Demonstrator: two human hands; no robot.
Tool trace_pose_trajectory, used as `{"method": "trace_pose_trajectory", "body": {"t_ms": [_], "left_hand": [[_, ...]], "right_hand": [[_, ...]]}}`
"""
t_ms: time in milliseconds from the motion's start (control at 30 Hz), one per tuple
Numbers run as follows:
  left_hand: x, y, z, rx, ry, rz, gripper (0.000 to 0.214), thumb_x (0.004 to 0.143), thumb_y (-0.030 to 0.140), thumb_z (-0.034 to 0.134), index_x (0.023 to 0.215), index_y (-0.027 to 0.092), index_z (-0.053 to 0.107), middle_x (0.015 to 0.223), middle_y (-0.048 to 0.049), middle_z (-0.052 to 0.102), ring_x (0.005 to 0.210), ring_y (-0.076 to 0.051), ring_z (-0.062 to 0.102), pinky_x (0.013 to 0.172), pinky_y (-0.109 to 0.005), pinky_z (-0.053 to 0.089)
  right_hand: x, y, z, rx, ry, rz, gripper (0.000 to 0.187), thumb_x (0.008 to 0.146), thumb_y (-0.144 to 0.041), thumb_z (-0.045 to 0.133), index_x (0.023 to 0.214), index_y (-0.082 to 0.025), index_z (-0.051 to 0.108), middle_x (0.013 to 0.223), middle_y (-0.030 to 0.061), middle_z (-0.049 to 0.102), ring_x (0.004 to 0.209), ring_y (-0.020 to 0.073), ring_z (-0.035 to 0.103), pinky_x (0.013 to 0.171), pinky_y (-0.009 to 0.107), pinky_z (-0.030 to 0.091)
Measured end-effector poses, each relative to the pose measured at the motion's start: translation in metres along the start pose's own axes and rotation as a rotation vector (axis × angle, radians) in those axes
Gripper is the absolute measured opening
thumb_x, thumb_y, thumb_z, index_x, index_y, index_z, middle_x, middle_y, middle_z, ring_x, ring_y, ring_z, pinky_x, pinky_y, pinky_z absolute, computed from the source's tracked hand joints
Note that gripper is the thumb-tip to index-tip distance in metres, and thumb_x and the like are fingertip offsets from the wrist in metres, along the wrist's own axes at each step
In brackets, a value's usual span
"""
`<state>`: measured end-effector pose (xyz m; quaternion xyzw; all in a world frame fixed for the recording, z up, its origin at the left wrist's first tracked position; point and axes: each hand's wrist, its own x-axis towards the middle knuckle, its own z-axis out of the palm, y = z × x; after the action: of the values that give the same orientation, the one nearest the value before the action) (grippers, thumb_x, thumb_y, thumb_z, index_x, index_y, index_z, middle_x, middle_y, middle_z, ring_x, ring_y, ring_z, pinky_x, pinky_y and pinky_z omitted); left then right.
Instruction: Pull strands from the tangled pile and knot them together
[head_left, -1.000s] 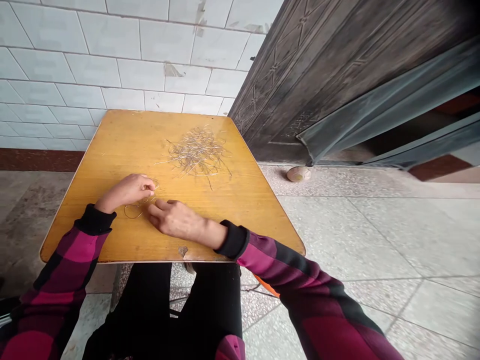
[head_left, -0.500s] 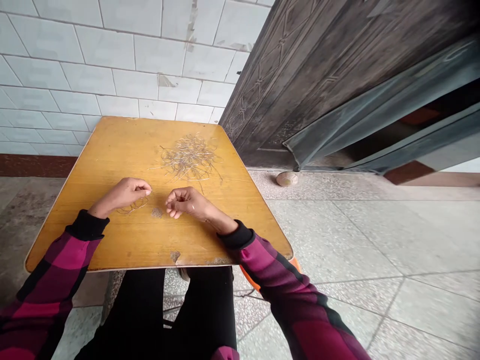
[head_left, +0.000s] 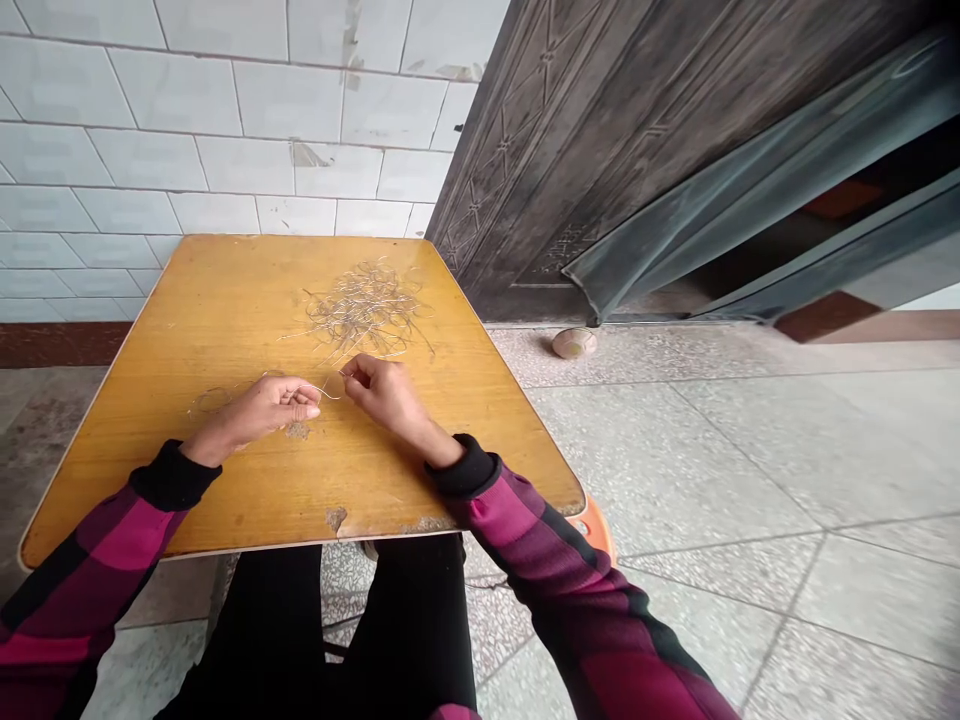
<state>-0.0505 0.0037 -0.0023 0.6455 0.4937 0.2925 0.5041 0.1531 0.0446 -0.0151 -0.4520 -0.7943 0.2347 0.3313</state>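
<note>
Thin, shiny wire (head_left: 327,392) runs out from the fingertips of my left hand (head_left: 274,405), which is closed in a pinch on it. My right hand (head_left: 386,392) is also pinched, its fingertips at the near edge of the pile and close to the wire's free end; a thin strand seems to be between them. Just beyond lies a loose tangled pile of wires (head_left: 367,305) on the yellow wooden table (head_left: 225,300). A few curled wires (head_left: 210,400) rest on the tabletop behind my left wrist.
White wall tiles (head_left: 247,160) stand at the table's far edge. A dark carved wooden door (head_left: 517,160) with a grey-green cloth (head_left: 660,240) is at the right. A roundish stone-like object (head_left: 574,343) sits on the floor. An orange stool edge (head_left: 596,530) shows beside the table.
My right hand has moved forward to the pile's near edge and turned palm down. My left hand has come slightly right and nearer, with wire now showing at its fingertips. The view has shifted slightly.
</note>
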Motion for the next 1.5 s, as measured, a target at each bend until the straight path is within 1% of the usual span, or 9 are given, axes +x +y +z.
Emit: {"method": "trace_pose_trajectory", "body": {"t_ms": [233,467,600,933,1033,1133,1200,1367,1500], "left_hand": [[0.002,0.0,0.009,-0.062,0.003,0.013,0.018,0.071,0.034,0.068,0.076,0.017,0.07,0.069,-0.0016,0.063,0.056,-0.01,0.048,0.054,-0.024,0.038],[0.002,0.004,0.014,-0.204,0.054,-0.09,0.017,0.068,0.032,0.07,0.072,0.015,0.067,0.051,0.0056,0.042,0.044,-0.005,0.031,0.042,-0.019,0.024],[0.002,0.004,0.016,-0.252,0.114,-0.093,0.019,0.065,0.027,0.072,0.079,0.015,0.065,0.057,0.0035,0.051,0.044,-0.005,0.038,0.04,-0.019,0.027],[0.002,0.0,0.017,-0.178,0.172,0.007,0.02,0.075,0.031,0.062,0.063,0.015,0.061,0.056,-0.0007,0.057,0.045,-0.009,0.048,0.047,-0.024,0.042],[0.003,-0.001,0.016,-0.124,0.264,0.048,0.019,0.074,0.029,0.061,0.06,0.016,0.06,0.052,0.0005,0.055,0.047,-0.01,0.049,0.049,-0.024,0.04],[0.004,-0.001,0.016,-0.07,0.331,0.102,0.02,0.073,0.029,0.061,0.058,0.016,0.061,0.053,0.0006,0.056,0.05,-0.01,0.049,0.052,-0.024,0.038],[0.005,-0.002,0.016,-0.078,0.352,0.119,0.02,0.072,0.03,0.061,0.058,0.016,0.061,0.054,0.0007,0.056,0.051,-0.01,0.048,0.054,-0.025,0.037],[0.008,-0.008,0.022,-0.148,0.424,0.166,0.02,0.07,0.031,0.065,0.058,0.016,0.06,0.059,0.0002,0.057,0.059,-0.012,0.05,0.06,-0.026,0.04],[0.009,-0.012,0.032,-0.256,0.468,0.16,0.02,0.073,0.032,0.064,0.062,0.017,0.059,0.056,0.0025,0.052,0.049,-0.009,0.042,0.049,-0.024,0.034]], "right_hand": [[-0.007,-0.007,0.001,-0.041,0.034,-0.101,0.014,0.076,-0.014,0.048,0.08,-0.015,0.061,0.059,-0.0023,0.052,0.053,0.0094,0.042,0.057,0.022,0.032],[-0.007,-0.007,0.001,0.0,0.028,-0.09,0.012,0.076,-0.013,0.049,0.079,-0.015,0.061,0.058,-0.0028,0.052,0.053,0.0089,0.042,0.057,0.022,0.033],[-0.006,-0.006,0.001,0.046,-0.003,-0.029,0.013,0.075,-0.013,0.05,0.08,-0.015,0.062,0.057,-0.0035,0.053,0.051,0.0085,0.043,0.057,0.022,0.033],[-0.005,-0.003,0.002,0.04,-0.039,-0.027,0.018,0.076,-0.012,0.05,0.089,-0.013,0.062,0.058,-0.004,0.054,0.053,0.0092,0.047,0.059,0.022,0.038],[-0.007,-0.002,0.001,-0.017,-0.01,-0.139,0.021,0.083,-0.015,0.049,0.099,-0.012,0.061,0.075,0.0026,0.062,0.066,0.013,0.055,0.066,0.026,0.044],[-0.011,-0.005,-0.001,-0.11,0.041,-0.418,0.021,0.09,-0.022,0.049,0.106,-0.015,0.061,0.105,0.0108,0.063,0.098,0.0203,0.057,0.084,0.035,0.045],[-0.012,-0.007,-0.002,-0.213,0.023,-0.582,0.019,0.093,-0.023,0.049,0.106,-0.018,0.062,0.11,0.0102,0.063,0.111,0.0228,0.051,0.093,0.04,0.04],[-0.012,-0.008,0.001,-0.477,-0.02,-0.627,0.024,0.098,-0.023,0.043,0.099,-0.018,0.066,0.09,0.0081,0.067,0.095,0.0213,0.054,0.082,0.036,0.037],[-0.012,-0.008,0.006,-0.537,-0.037,-0.528,0.026,0.098,-0.023,0.042,0.095,-0.016,0.066,0.076,0.0065,0.064,0.073,0.0166,0.052,0.066,0.029,0.035]]}}
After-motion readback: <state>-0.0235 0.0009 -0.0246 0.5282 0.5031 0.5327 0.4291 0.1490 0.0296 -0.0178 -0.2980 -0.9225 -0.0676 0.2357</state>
